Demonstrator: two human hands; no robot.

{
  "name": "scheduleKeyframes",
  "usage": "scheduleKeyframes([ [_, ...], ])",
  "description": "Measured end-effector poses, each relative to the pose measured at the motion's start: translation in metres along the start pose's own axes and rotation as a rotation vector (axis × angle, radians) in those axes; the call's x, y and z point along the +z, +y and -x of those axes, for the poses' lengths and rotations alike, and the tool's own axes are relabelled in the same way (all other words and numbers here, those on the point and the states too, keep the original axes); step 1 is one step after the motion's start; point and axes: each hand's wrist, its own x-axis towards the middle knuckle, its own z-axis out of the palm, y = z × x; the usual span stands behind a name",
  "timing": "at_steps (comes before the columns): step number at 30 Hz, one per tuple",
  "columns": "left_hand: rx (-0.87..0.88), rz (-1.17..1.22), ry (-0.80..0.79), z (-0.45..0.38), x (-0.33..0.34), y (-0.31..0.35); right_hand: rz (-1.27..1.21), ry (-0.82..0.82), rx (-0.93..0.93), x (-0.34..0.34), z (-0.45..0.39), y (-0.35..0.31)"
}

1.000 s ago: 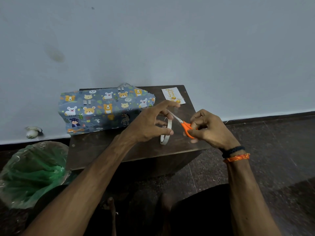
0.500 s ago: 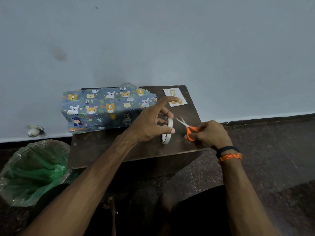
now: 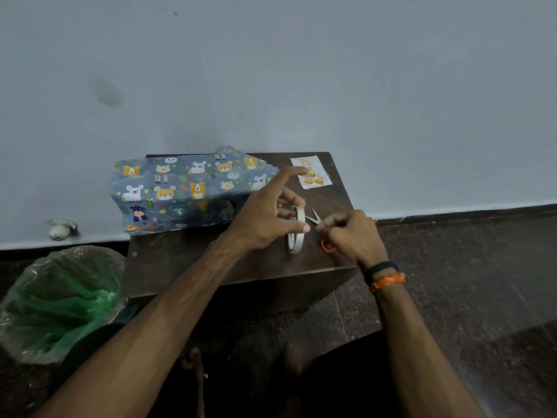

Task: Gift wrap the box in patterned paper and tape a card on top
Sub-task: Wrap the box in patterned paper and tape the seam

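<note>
- Our left hand (image 3: 265, 218) grips the tape roll (image 3: 297, 230), which stands on edge on the worktop (image 3: 193, 263); the index finger is stretched toward 12 o'clock.
- Our right hand (image 3: 351, 236) curls around the orange-handled scissors (image 3: 322, 233), blades parted just beside the roll.
- The box in patterned paper (image 3: 187, 193) lies at 10 o'clock of our hands.
- The card (image 3: 311, 171) lies at 1 o'clock, on the worktop's far corner.
- A green bag (image 3: 57, 303) sits on the floor at 8 o'clock.
</note>
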Motion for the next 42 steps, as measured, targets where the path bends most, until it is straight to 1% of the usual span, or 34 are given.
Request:
scheduleKeyframes([
  [2,-0.009,0.006,0.035,0.000,0.003,0.000,-0.331,-0.193,0.063,-0.003,0.013,-0.008],
  [3,-0.012,0.001,0.058,0.000,0.004,0.001,-0.431,-0.292,0.088,-0.004,0.018,-0.012],
  [4,-0.014,-0.009,0.086,0.000,0.006,0.001,-0.475,-0.359,0.089,-0.003,0.020,-0.013],
  [6,-0.015,-0.048,0.148,0.000,0.009,0.004,-0.469,-0.397,0.028,0.001,0.021,-0.012],
  [10,-0.005,-0.138,0.277,0.001,0.012,0.006,-0.484,-0.344,-0.072,0.011,0.022,-0.013],
  [16,-0.018,-0.233,0.450,0.003,0.015,0.005,-0.539,-0.353,-0.090,0.020,0.024,-0.017],
  [20,0.013,-0.297,0.514,0.006,0.019,0.005,-0.535,-0.319,-0.104,0.022,0.025,-0.018],
  [24,0.010,-0.349,0.517,0.008,0.021,0.007,-0.481,-0.269,-0.165,0.023,0.025,-0.017],
  [30,-0.108,-0.242,0.509,0.006,0.020,0.008,-0.411,-0.224,-0.205,0.023,0.024,-0.014],
  [33,-0.137,-0.200,0.529,0.005,0.019,0.010,-0.418,-0.197,-0.202,0.023,0.022,-0.012],
  [35,-0.141,-0.180,0.544,0.005,0.018,0.010,-0.378,-0.148,-0.206,0.021,0.022,-0.011],
  [37,-0.134,-0.133,0.567,0.006,0.016,0.009,-0.303,-0.086,-0.231,0.019,0.021,-0.011],
  [40,-0.143,0.000,0.612,0.005,0.013,0.012,-0.165,0.006,-0.285,0.016,0.019,-0.008],
  [42,-0.171,0.056,0.626,0.004,0.010,0.013,0.014,0.116,-0.324,0.015,0.017,-0.007],
])
